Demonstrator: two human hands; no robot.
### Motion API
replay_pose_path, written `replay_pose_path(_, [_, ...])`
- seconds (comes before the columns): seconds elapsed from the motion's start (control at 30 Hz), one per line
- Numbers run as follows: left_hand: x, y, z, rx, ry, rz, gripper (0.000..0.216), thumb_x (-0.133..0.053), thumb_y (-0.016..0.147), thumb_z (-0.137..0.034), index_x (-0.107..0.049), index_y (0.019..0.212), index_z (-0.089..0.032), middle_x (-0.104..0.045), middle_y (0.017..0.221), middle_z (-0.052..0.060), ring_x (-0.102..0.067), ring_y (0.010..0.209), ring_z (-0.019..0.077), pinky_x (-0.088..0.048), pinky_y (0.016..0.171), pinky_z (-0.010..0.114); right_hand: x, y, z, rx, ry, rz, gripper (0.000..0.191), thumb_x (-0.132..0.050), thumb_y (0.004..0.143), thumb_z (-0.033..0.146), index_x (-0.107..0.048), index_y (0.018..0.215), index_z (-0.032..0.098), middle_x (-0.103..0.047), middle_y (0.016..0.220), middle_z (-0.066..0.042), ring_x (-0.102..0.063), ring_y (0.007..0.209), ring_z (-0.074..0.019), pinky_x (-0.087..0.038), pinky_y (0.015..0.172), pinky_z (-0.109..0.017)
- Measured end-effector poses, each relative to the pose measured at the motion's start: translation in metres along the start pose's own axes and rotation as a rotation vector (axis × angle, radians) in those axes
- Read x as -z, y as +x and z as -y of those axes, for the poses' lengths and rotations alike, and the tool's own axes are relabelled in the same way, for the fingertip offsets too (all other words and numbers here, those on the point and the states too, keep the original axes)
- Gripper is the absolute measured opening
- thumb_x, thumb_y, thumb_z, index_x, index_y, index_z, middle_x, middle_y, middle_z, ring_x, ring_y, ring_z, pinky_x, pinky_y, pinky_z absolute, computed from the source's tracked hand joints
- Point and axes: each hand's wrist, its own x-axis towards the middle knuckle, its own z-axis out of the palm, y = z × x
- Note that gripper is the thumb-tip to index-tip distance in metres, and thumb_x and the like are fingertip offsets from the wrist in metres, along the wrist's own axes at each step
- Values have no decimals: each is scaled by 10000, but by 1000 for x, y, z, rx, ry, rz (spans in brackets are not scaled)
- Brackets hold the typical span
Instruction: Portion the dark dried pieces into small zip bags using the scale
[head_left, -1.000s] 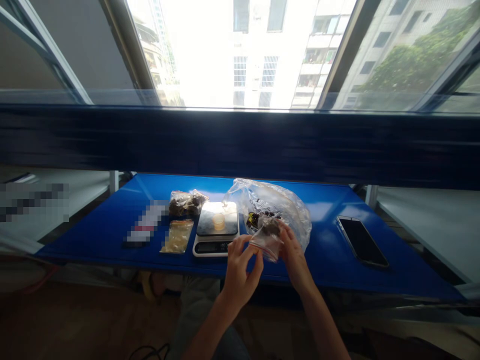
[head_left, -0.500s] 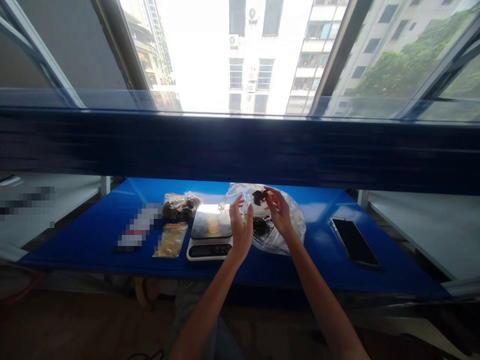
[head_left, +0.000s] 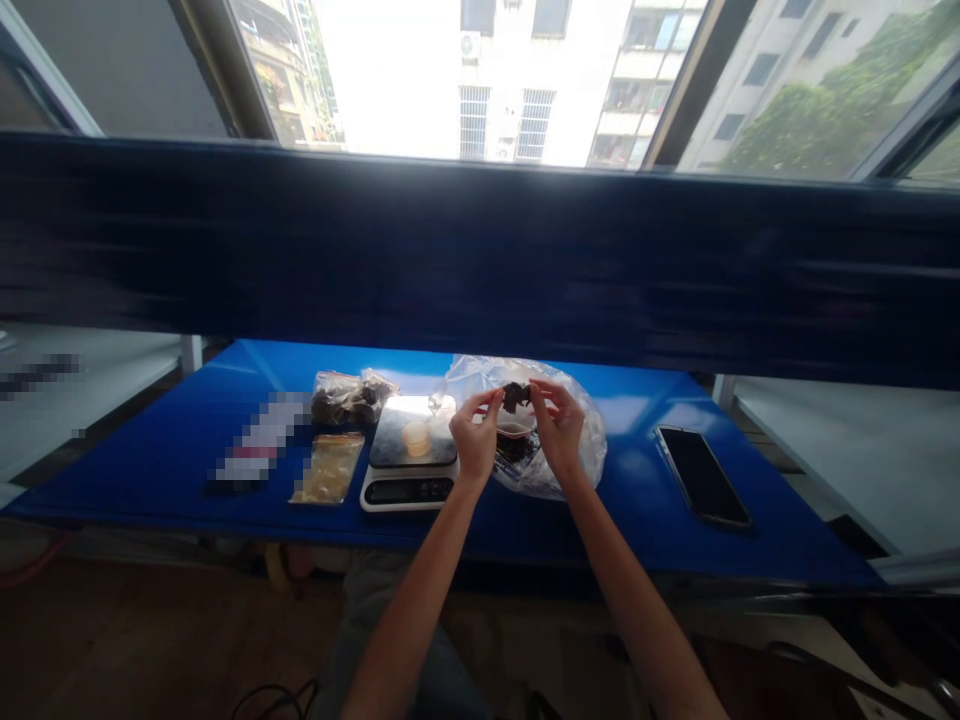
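Observation:
My left hand (head_left: 474, 440) and my right hand (head_left: 556, 425) are raised over the blue table (head_left: 645, 520), each pinching one side of a small clear zip bag (head_left: 515, 412) with dark dried pieces in it. Right behind and below the hands lies a large crumpled clear plastic bag (head_left: 581, 430) holding more dark pieces. To the left of my left hand stands a white digital kitchen scale (head_left: 409, 470) with a small yellowish cup (head_left: 415, 438) on its platform.
Left of the scale lie a small bag of pale yellow contents (head_left: 328, 470), a bag of dark pieces (head_left: 346, 397) and a blurred-out flat item (head_left: 255, 448). A black phone (head_left: 701, 472) lies on the right. Grey tables flank both sides.
My hands lifted the small bag up from near the table's front edge to over the large bag. My left hand, open half a second ago, now pinches the small bag.

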Motion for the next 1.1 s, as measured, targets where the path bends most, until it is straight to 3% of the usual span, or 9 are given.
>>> replay_pose_path(0.17, [2, 0, -5, -45, 29, -18, 175, -618, 843, -309, -727, 851, -173, -737, 836, 54, -665, 809, 175, -485, 719, 269, 1, -1, 4, 45, -36, -33, 265, -577, 874, 401, -724, 950, 194, -691, 965, -76, -660, 854, -189, -549, 578, -254])
replay_pose_path(0.37, [4, -1, -11, -135, 32, -152, 176, -603, 860, -309, -723, 852, -181, -700, 891, 62, -643, 873, 176, -488, 726, 274, -4, -8, 8, 76, -80, -31, 264, -566, 882, 391, -744, 950, 208, -710, 910, -66, -669, 835, -191, -558, 562, -253])
replay_pose_path(0.53, [-1, -2, -7, -168, 44, 38, 181, -594, 869, -312, -722, 860, -185, -691, 908, 71, -647, 892, 184, -511, 754, 296, 0, -6, 7, 136, -148, -17, 251, -580, 874, 374, -758, 954, 218, -694, 846, -51, -652, 762, -170, -557, 554, -256])
replay_pose_path(0.7, [-3, -3, -6, -156, 42, -52, 192, -612, 857, -332, -726, 847, -177, -668, 882, 70, -638, 878, 183, -508, 735, 290, 5, -3, 8, 125, -117, -123, 243, -593, 876, 350, -755, 981, 203, -712, 880, -57, -655, 786, -172, -537, 537, -246])
replay_pose_path(0.83, [-2, -2, -6, -175, 51, 16, 172, -619, 854, -323, -725, 852, -188, -670, 909, 68, -632, 890, 179, -498, 714, 276, 5, -3, 8, 119, -115, -47, 227, -616, 857, 350, -761, 957, 207, -718, 878, -53, -660, 786, -174, -544, 543, -249])
replay_pose_path(0.93, [-1, -2, -5, -158, 46, -46, 173, -616, 855, -315, -720, 850, -177, -662, 909, 74, -625, 893, 180, -488, 698, 271, 4, -3, 6, 82, -57, -145, 226, -635, 845, 344, -764, 935, 182, -736, 902, -72, -673, 795, -186, -531, 528, -244])
replay_pose_path(1.1, [-3, -3, -3, -173, 31, 83, 166, -617, 852, -313, -716, 842, -179, -662, 911, 70, -628, 896, 177, -488, 690, 260, 2, -3, 1, 46, -23, -110, 225, -671, 806, 363, -769, 886, 177, -737, 872, -72, -673, 778, -187, -522, 503, -233])
